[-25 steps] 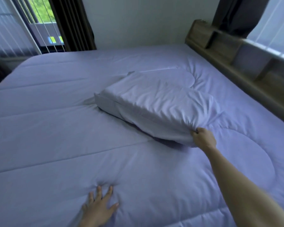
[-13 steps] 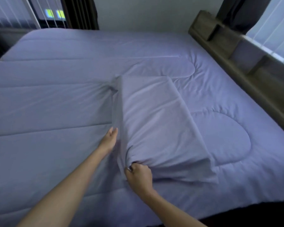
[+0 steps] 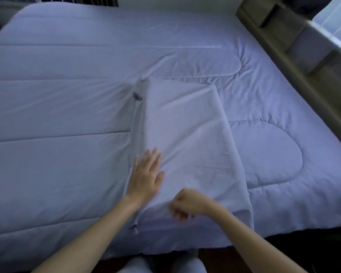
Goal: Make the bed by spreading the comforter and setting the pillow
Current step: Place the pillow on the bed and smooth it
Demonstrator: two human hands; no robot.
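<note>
A lavender pillow (image 3: 187,134) lies lengthwise on the matching quilted comforter (image 3: 57,107), its near end at the bed's front edge. The comforter lies spread flat over the whole bed. My left hand (image 3: 146,178) rests flat on the pillow's near left part, fingers straight and pointing away from me. My right hand (image 3: 187,203) is curled at the pillow's near end and seems to pinch a fold of the pillowcase; it is blurred by motion.
A wooden headboard (image 3: 295,42) with open shelf niches runs along the bed's right side, with a bright window (image 3: 335,22) behind it. Dark floor (image 3: 303,245) shows past the bed's near edge. My knees (image 3: 161,265) are at the bottom of the view.
My left hand moved from the pillow's left side onto its top and now lies flat. My right hand shifted right along the near end. The view has tilted further down.
</note>
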